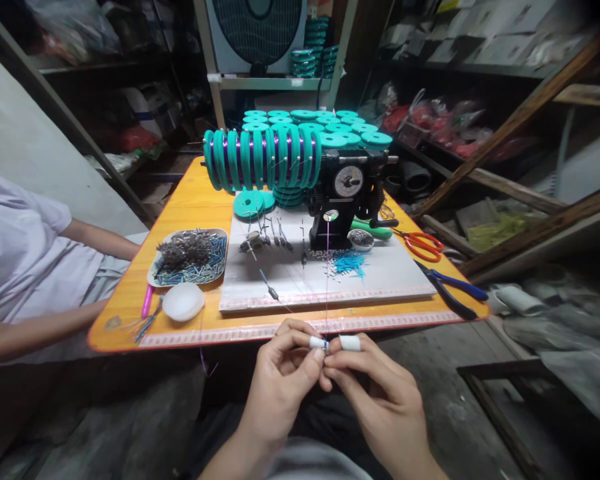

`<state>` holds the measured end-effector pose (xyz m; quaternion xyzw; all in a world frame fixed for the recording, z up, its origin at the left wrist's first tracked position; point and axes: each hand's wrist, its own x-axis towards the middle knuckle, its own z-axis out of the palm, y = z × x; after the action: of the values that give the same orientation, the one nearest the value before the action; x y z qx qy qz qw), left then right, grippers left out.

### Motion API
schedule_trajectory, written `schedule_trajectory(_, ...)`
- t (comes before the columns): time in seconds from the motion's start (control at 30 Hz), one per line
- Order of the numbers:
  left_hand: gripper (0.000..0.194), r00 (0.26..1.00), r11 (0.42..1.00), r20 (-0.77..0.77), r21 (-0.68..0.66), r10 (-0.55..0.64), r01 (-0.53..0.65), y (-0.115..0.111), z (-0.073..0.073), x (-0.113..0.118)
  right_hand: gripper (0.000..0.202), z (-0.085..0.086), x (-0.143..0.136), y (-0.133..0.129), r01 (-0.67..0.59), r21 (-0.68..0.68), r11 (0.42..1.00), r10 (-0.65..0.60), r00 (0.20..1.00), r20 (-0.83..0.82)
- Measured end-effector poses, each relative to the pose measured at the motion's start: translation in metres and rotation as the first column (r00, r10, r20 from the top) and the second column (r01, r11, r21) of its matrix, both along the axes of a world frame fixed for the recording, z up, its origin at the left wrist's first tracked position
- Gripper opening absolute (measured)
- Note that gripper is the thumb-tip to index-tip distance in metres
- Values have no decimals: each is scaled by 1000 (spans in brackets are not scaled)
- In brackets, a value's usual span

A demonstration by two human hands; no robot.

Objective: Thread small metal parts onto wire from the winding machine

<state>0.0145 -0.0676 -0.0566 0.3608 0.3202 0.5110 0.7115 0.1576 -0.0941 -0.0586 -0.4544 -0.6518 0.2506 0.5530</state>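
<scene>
My left hand (285, 380) and my right hand (380, 387) meet just in front of the table edge, thumbs and fingers pinched together. Between the fingertips runs a thin purple fishing line (327, 280), which rises to the black winding machine (336, 223). A tiny dark-and-blue piece shows at the pinch, too small to name. White tape wraps a finger on each hand. On the machine's shaft sits a row of teal spools (260, 160) wound with purple line. Lead sinkers (273, 292) with line lie on the white board (280, 293).
At left stand a tray of sinkers and small blue parts (153, 275) and a white bowl (183, 302). Blue pieces (350, 263) and beads lie by the machine. Orange scissors (425, 245) and blue-handled pliers (453, 287) lie at right. Another person's arm (45, 333) rests at left.
</scene>
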Motion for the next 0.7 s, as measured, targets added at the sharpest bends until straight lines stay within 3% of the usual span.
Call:
schedule_trajectory(0.27, 11, 999, 1000, -26, -11, 26, -26, 1, -2, 1, 13, 3, -2, 1, -74, -176, 982, 57, 993, -104)
schedule_trajectory(0.57, 8, 998, 994, 59, -111, 7, 0, 1, 3, 0, 34, -1, 6, 10, -121, 147, 982, 104, 988, 118)
schedule_trajectory(0.7, 8, 996, 988, 83, -155, 17, -4, 2, 6, 1, 39, -1, 7, 11, -134, 224, 965, 94, 979, 183)
